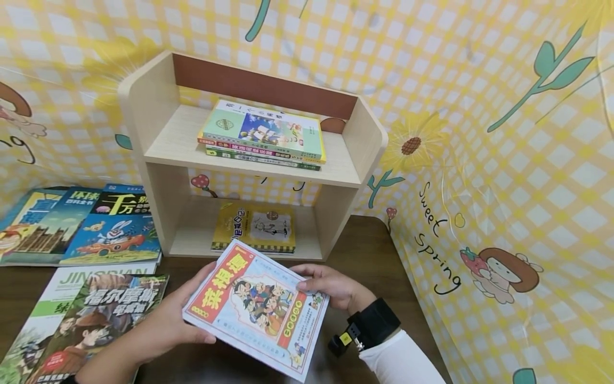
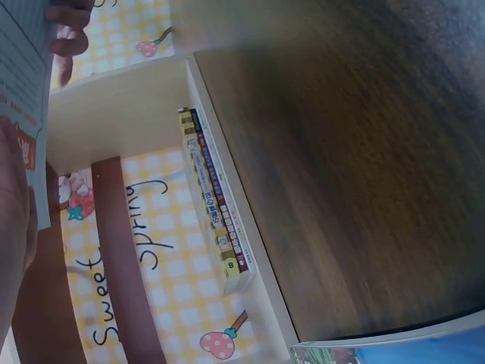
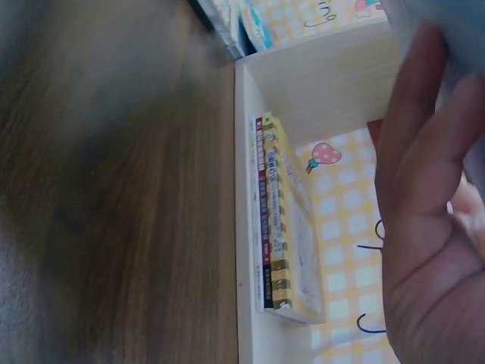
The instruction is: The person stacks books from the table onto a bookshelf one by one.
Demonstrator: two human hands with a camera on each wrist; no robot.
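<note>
Both hands hold a thin comic book (image 1: 259,306) with a red title band, tilted, just above the dark wooden table (image 1: 374,250). My left hand (image 1: 184,320) grips its left edge, thumb on the cover. My right hand (image 1: 326,285) pinches the far right edge, thumb on top and fingers underneath. The left wrist view shows the book (image 2: 23,98) from below by my palm (image 2: 15,250). In the right wrist view my fingers (image 3: 424,189) lie against the book's underside (image 3: 455,30). The book hovers directly in front of a two-tier wooden shelf (image 1: 153,128).
A stack of books (image 1: 261,133) lies flat on the upper shelf. Yellow books (image 1: 254,226) (image 2: 216,205) (image 3: 284,220) lie on the lower one. Several books (image 1: 81,224) and magazines (image 1: 96,314) cover the table's left side. A yellow checked backdrop (image 1: 503,160) encloses the back and right.
</note>
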